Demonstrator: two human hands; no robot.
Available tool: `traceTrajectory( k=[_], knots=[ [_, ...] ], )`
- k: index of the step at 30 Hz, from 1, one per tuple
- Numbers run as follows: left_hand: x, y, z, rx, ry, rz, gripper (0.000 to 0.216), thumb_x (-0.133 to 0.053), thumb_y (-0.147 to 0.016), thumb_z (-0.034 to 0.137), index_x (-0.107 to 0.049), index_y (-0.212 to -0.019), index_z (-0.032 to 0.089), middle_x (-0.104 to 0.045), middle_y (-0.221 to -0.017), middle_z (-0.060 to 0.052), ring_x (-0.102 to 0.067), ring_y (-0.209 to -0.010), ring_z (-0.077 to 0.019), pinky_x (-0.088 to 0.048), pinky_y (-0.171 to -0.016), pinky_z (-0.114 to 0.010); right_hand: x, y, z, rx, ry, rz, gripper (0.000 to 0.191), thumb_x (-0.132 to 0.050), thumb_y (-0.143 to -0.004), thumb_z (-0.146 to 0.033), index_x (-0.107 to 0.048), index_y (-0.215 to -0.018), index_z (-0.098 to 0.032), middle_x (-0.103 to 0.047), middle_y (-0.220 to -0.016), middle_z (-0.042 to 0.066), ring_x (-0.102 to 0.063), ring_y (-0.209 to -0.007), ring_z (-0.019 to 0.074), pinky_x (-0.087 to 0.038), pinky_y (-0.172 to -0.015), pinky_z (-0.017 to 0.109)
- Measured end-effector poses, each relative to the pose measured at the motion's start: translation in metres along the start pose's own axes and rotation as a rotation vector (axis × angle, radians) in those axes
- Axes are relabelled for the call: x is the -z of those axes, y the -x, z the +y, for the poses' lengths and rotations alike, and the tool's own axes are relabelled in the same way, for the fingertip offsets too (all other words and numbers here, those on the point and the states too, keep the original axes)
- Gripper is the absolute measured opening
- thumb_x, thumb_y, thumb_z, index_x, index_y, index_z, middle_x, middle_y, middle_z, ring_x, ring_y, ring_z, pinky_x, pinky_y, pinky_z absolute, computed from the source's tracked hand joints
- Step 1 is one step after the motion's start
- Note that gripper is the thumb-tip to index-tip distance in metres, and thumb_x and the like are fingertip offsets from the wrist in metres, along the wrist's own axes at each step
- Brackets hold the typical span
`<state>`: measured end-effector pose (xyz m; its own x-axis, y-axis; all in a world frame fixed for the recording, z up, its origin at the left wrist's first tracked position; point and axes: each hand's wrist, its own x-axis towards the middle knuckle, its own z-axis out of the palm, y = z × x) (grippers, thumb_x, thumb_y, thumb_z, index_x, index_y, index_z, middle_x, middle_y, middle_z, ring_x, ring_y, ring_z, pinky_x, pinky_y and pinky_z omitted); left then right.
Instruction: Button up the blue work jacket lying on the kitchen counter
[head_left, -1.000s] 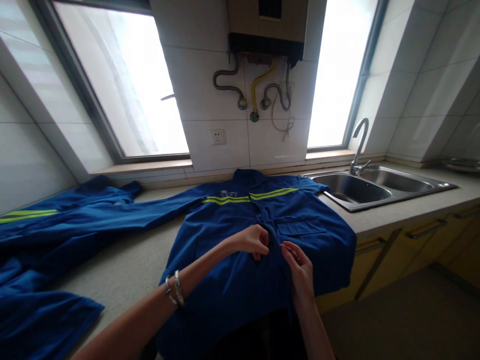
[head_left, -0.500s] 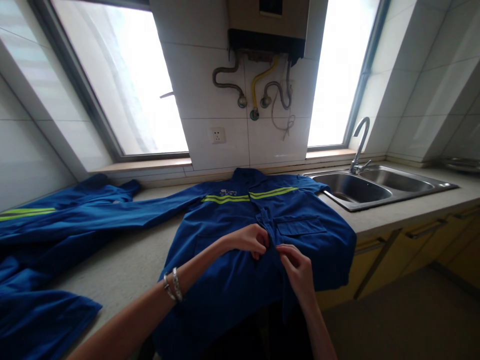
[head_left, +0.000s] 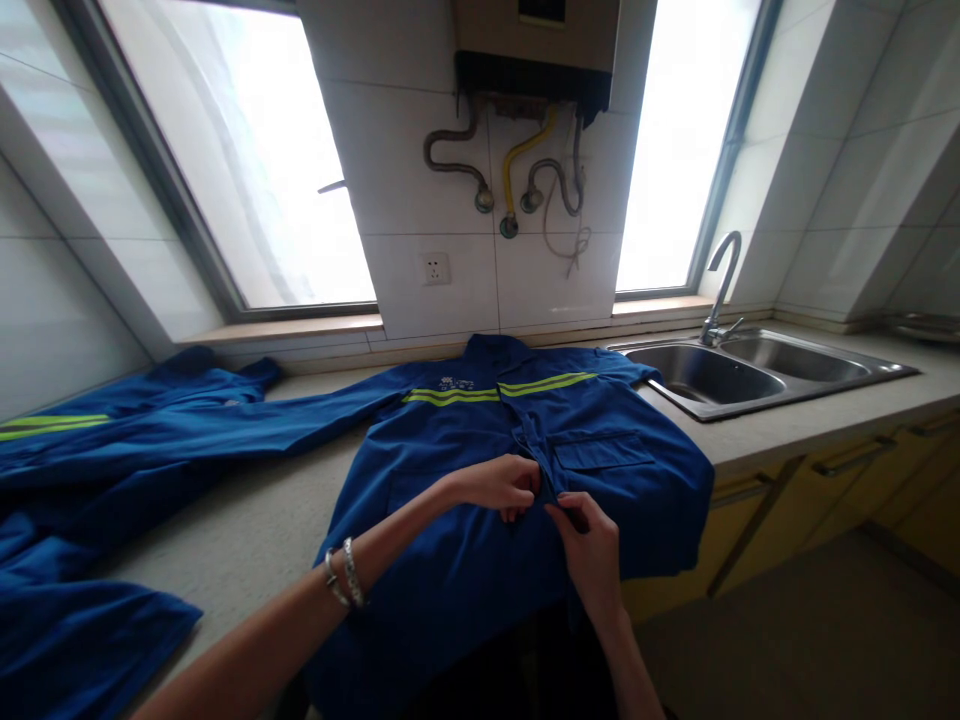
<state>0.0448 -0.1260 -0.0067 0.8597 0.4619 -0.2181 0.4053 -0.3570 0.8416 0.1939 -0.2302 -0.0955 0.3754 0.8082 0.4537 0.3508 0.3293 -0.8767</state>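
Observation:
A blue work jacket (head_left: 450,440) with yellow-green reflective stripes lies front up on the counter, its collar toward the wall and its lower part hanging over the front edge. My left hand (head_left: 501,484), with bracelets at the wrist, is closed on the jacket's front edge below the chest stripe. Just to the right, my right hand (head_left: 591,535) pinches the same front opening between thumb and fingers. The fingertips of both hands are close together. Any button or fastener between them is too small or hidden to make out.
More blue clothing (head_left: 90,500) with a reflective stripe lies on the counter (head_left: 247,530) at the left. A double sink (head_left: 705,375) with a faucet (head_left: 724,285) is at the right. A water heater (head_left: 536,50) with pipes hangs on the wall above, between two windows.
My right hand has shifted slightly left and its fingers now sit closer to my left hand at the jacket's front edge. My left hand is slightly lower.

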Motion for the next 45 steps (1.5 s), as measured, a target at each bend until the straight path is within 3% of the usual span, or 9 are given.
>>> traceTrajectory(
  k=[7,14,19,24,30,35,40,45],
  knots=[
    [0.000,-0.004,-0.007,0.073,0.257,-0.044,0.024,-0.065,-0.065,0.020,-0.056,-0.087,0.014,-0.064,-0.063,0.000,-0.063,-0.056,-0.0157,-0.055,-0.050,-0.026,-0.010,0.004,0.000,-0.002,0.043,0.054,0.020,-0.065,-0.079,-0.034,-0.052,-0.075,-0.018,-0.062,-0.080,0.002,-0.058,-0.075,0.0166,-0.044,-0.070,0.027],
    [-0.002,-0.002,-0.003,0.151,0.452,-0.001,0.041,-0.075,-0.066,0.044,-0.055,-0.085,0.014,-0.066,-0.070,-0.005,-0.066,-0.066,-0.0187,-0.056,-0.055,-0.030,-0.008,0.002,0.004,0.099,-0.007,-0.020,0.017,-0.062,-0.081,-0.028,-0.049,-0.074,-0.019,-0.060,-0.080,0.002,-0.056,-0.075,0.0156,-0.044,-0.070,0.026],
    [-0.004,-0.008,-0.008,0.133,0.483,0.061,0.038,-0.081,-0.060,0.034,-0.060,-0.085,0.013,-0.063,-0.065,-0.001,-0.062,-0.060,-0.0136,-0.055,-0.055,-0.027,-0.003,-0.001,0.002,-0.005,-0.084,-0.077,0.018,-0.066,-0.077,-0.030,-0.053,-0.072,-0.018,-0.062,-0.082,0.003,-0.058,-0.075,0.0163,-0.046,-0.069,0.026],
    [0.000,-0.007,-0.014,0.057,0.533,-0.001,0.038,-0.078,-0.058,0.019,-0.063,-0.092,0.013,-0.067,-0.077,-0.002,-0.064,-0.069,-0.0142,-0.055,-0.067,-0.029,0.001,-0.003,0.001,-0.108,-0.194,-0.065,0.019,-0.068,-0.075,-0.033,-0.059,-0.078,-0.017,-0.065,-0.082,0.004,-0.061,-0.076,0.0176,-0.048,-0.068,0.026],
    [-0.001,-0.004,-0.005,-0.007,0.149,0.052,0.022,-0.067,-0.066,0.020,-0.067,-0.086,0.011,-0.063,-0.066,0.000,-0.059,-0.057,-0.0112,-0.048,-0.055,-0.021,0.001,-0.002,-0.003,0.000,-0.184,-0.082,0.031,-0.056,-0.085,-0.030,-0.067,-0.112,-0.020,-0.065,-0.100,0.008,-0.061,-0.091,0.0195,-0.048,-0.080,0.030],
    [-0.008,0.000,0.011,-0.152,-0.345,0.148,0.012,-0.058,-0.069,0.014,-0.069,-0.071,0.012,-0.063,-0.061,0.000,-0.054,-0.056,-0.0090,-0.038,-0.053,-0.016,0.002,-0.002,-0.006,0.043,-0.107,-0.055,0.028,-0.055,-0.087,-0.031,-0.069,-0.109,-0.020,-0.065,-0.097,0.008,-0.061,-0.088,0.0189,-0.049,-0.077,0.029],
    [-0.005,0.006,0.024,-0.130,-0.380,0.143,0.019,-0.050,-0.072,0.013,-0.068,-0.066,0.013,-0.059,-0.054,0.001,-0.050,-0.048,-0.0082,-0.034,-0.047,-0.016,0.005,-0.002,-0.003,0.067,-0.051,-0.021,0.023,-0.054,-0.087,-0.031,-0.070,-0.098,-0.019,-0.065,-0.095,0.008,-0.061,-0.087,0.0193,-0.048,-0.079,0.031],
    [0.025,0.021,0.034,-0.210,-0.431,0.386,0.018,-0.054,-0.072,0.016,-0.064,-0.058,0.012,-0.053,-0.051,0.002,-0.047,-0.053,-0.0075,-0.032,-0.053,-0.016,0.010,-0.015,-0.001,0.014,-0.076,0.040,0.025,-0.055,-0.085,-0.033,-0.069,-0.097,-0.017,-0.067,-0.097,0.008,-0.061,-0.090,0.0215,-0.047,-0.082,0.034]
  ],
)
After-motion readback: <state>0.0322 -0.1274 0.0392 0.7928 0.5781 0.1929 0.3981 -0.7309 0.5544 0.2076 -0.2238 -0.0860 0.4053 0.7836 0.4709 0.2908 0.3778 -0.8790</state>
